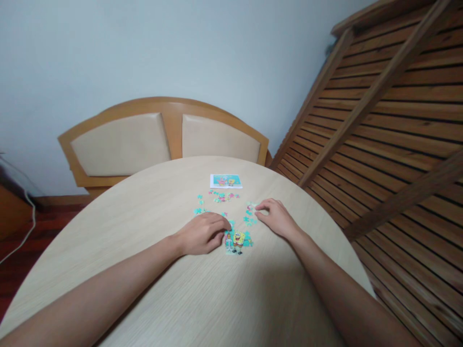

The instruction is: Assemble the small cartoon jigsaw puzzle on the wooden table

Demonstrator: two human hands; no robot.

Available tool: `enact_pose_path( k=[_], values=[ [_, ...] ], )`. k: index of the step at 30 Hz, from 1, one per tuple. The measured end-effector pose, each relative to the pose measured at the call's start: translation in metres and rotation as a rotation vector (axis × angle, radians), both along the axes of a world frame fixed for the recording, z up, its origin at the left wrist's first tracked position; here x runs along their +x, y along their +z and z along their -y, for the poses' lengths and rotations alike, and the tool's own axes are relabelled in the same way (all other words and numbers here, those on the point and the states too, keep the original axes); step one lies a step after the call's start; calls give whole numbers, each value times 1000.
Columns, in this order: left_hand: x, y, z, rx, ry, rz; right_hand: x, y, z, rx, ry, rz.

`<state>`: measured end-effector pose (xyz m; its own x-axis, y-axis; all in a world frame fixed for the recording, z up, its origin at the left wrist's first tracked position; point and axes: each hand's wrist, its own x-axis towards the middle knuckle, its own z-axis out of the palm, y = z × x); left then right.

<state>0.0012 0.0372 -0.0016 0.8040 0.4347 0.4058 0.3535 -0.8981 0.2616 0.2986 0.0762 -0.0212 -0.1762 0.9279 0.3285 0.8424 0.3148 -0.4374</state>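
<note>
A partly joined jigsaw puzzle point(238, 239) lies flat on the round table, showing a yellow square cartoon figure on turquoise. My left hand point(204, 233) rests on the table at its left side. The left fingers are bent, their tips at the puzzle's upper left edge, with a gap to the thumb. My right hand point(277, 218) is farther right, beside a small group of loose puzzle pieces point(249, 220). Its thumb and forefinger are slightly apart at the edge of that group. Whether a fingertip touches a piece is too small to tell.
More loose pieces point(221, 197) lie beyond the hands, some partly behind my left hand. A picture sheet point(226, 181) with the cartoon lies farther back on the pale wooden table point(152, 212). Behind stands a padded headboard point(123, 144); slatted wood point(383, 120) leans at right.
</note>
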Motion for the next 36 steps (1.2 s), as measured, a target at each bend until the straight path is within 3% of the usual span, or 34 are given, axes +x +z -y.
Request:
enact_pose_path(
  k=[9, 17, 22, 25, 31, 36],
  values=[
    [1, -4, -3, -37, 144, 71, -6, 4, 5, -45, -30, 12],
    [-12, -18, -20, -15, 428, 120, 0, 1, 3, -12, 19, 24],
    [-18, -21, -27, 2, 532, 121, -2, 2, 4, 28, 14, 40],
    [-16, -19, -26, -2, 498, 120, -5, 3, 6, 29, 20, 50],
    [-10, -9, -16, 23, 190, 17, -16, 3, 13, -1, 61, 89],
    [-9, -2, -13, 27, 128, -32, -30, 4, 22, -8, 147, 155]
  ],
)
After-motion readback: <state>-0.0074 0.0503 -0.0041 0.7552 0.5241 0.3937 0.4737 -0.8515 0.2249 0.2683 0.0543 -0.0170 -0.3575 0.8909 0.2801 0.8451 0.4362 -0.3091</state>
